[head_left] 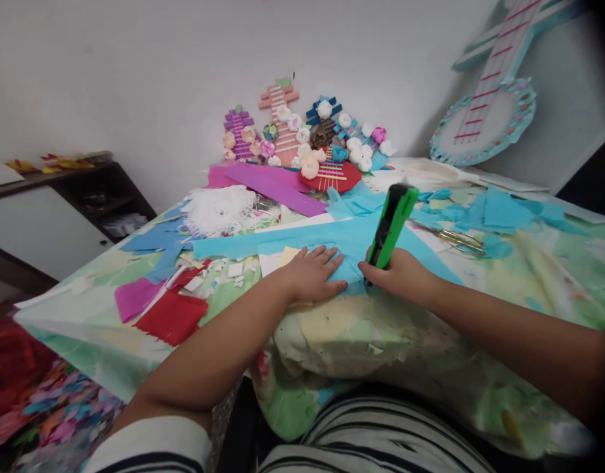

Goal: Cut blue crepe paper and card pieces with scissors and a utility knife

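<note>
My right hand grips a green and black utility knife, held upright with its lower end down at the light blue paper. To its left, my left hand lies flat with fingers spread, pressing on the blue sheet near the table's front edge. A long folded strip of the same blue stretches away to the left, beyond my fingertips. White and pale yellow paper shows under the blue near my left hand. The knife's tip is too small to make out.
Scissors lie right of the knife. Red crepe paper, white shreds and purple strips lie to the left and back. Small decorated string instruments lean on the wall, with a larger light blue one at right.
</note>
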A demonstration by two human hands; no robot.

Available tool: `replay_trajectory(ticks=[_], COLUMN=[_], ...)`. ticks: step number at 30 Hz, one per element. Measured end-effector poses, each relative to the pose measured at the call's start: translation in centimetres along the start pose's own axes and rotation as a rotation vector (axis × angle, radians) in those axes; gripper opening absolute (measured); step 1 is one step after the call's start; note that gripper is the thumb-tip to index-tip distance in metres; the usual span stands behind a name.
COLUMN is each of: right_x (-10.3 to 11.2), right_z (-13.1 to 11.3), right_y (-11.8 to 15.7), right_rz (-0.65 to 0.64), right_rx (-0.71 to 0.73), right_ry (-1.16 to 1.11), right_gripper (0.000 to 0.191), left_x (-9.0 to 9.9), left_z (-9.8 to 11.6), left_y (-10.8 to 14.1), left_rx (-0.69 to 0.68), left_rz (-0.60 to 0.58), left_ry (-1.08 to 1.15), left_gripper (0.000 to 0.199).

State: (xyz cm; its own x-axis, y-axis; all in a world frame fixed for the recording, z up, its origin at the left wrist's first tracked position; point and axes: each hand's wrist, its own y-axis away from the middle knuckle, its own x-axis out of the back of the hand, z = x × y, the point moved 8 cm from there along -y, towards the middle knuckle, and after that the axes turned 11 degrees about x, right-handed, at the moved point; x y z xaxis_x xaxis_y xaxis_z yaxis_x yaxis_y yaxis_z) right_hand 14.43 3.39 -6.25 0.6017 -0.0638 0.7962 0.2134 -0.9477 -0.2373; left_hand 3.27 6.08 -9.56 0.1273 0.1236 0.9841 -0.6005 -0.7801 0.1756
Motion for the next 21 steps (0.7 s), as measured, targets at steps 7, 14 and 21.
replay_trajectory(ticks=[7, 14, 21], right_x=[2.0, 1.9, 1.4], right_z=[-0.1, 1.5, 0.0], right_y=[-0.5, -0.8, 1.3], right_rz=[0.14, 0.046, -0.07], right_rx=[0.07, 0.141, 0.544], right_ry=[-0.226, -0.271, 0.11], right_gripper=[0.026, 0.04, 0.036], left_x=[0.8, 1.0, 3.4], left_z=[0.3, 0.7, 2.2], left_y=[0.6, 0.5, 2.0], left_rx=[-0.015, -0.063, -0.216], left_rz=[0.069, 0.158, 0.339], left_ry=[0.033, 0.046, 0.021], left_gripper=[0.07, 0.069, 0.047])
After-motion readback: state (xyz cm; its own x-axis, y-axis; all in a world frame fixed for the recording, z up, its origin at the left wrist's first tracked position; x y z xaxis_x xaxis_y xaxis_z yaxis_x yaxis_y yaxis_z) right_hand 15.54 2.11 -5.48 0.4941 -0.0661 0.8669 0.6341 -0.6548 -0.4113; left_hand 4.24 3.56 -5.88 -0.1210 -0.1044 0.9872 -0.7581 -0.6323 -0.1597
